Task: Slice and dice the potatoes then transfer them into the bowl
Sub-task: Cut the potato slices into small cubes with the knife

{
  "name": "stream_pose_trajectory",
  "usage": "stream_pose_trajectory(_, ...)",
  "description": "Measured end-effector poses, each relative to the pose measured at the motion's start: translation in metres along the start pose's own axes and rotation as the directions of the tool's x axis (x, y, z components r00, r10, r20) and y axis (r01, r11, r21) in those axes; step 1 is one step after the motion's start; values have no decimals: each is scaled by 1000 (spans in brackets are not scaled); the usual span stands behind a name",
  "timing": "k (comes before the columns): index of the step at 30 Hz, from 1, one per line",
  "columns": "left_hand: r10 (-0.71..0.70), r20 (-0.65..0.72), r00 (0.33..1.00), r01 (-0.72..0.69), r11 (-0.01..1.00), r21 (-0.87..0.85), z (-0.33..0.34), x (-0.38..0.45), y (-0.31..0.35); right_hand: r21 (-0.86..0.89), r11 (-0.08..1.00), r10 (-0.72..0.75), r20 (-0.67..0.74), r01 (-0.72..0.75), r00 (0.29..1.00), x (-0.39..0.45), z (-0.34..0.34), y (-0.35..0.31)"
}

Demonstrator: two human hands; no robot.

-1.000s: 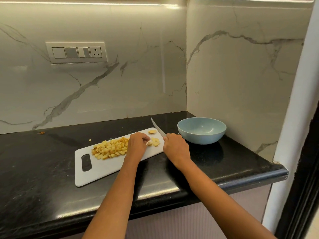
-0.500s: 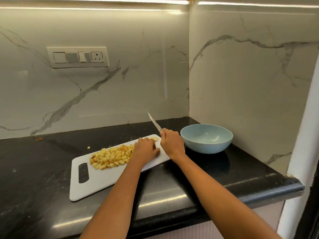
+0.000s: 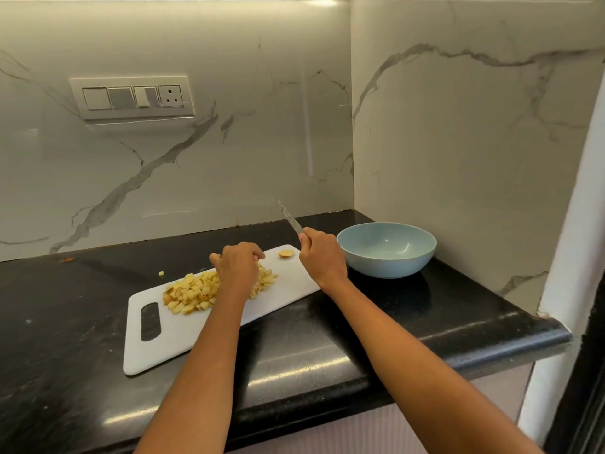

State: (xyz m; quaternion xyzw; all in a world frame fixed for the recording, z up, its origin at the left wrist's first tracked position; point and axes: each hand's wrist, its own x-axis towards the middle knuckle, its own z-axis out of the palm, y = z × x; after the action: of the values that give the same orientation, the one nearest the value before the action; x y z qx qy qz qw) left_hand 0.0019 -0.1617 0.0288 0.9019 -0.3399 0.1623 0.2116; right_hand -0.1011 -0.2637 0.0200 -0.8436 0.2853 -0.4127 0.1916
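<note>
while the right hand [image 3: 322,258] grips the knife [image 3: 289,217] by its handle, fingers curled round it, the blade points up and away toward the back wall, lifted off the white cutting board [image 3: 183,326]; the handle itself is hidden inside the fist. the left hand [image 3: 237,267] sits over the pile of diced potato [image 3: 193,291] in the middle of the board, its back to the camera and its fingers bent downward onto the cubes; whether it pinches any pieces or only rests on them cannot be told from here. yellow cubes show on both sides of that hand, more of them toward the board's handle slot [image 3: 150,321], a few toward the far end. one small rounded potato piece [image 3: 285,253] lies alone on the far corner of the board, apart from the pile and between the two hands. a single stray cube [image 3: 161,273] lies on the black countertop [image 3: 65,322] just beyond the board's long back edge. the light blue bowl [image 3: 386,249] stands on the counter just right of the board's far end, near the right hand, in the corner where the two marble walls meet; nothing can be seen inside it. on the left marble wall is a switch and socket plate [image 3: 132,97], and a small orange scrap [image 3: 67,259] lies on the counter by the wall's foot
</note>
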Motion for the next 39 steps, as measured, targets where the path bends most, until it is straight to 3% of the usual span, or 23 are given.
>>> stream_pose_trajectory(3,10,25,1000,-8,996,-86,2,-1,0,0,1000,-2,-5,2,1000,1,1,1)
stream_pose_trajectory(7,23,133,991,-24,1000,5,2,-5,3,14,1000,-3,-17,3,1000,1,1,2)
stream_pose_trajectory(15,-15,-68,998,4,988,-156,8,5,2,-33,997,-66,-37,64,997,2,7,2)
stream_pose_trajectory(20,-3,-116,993,-9,995,-103,18,16,9,-42,995,-96,-52,94,994,9,13,3)
stream_pose_trajectory(26,193,114,974,-190,981,-37,37,37,29,-17,990,-138,-90,137,986,21,17,2)
stream_pose_trajectory(29,222,214,951,-219,975,-37,44,43,32,-13,989,-148,-123,147,981,26,14,4)
stream_pose_trajectory(32,208,236,949,-179,974,-137,43,48,32,-5,991,-136,-146,137,980,28,13,5)
stream_pose_trajectory(39,191,230,954,-156,974,-162,35,49,34,-11,992,-123,-140,122,983,28,13,6)
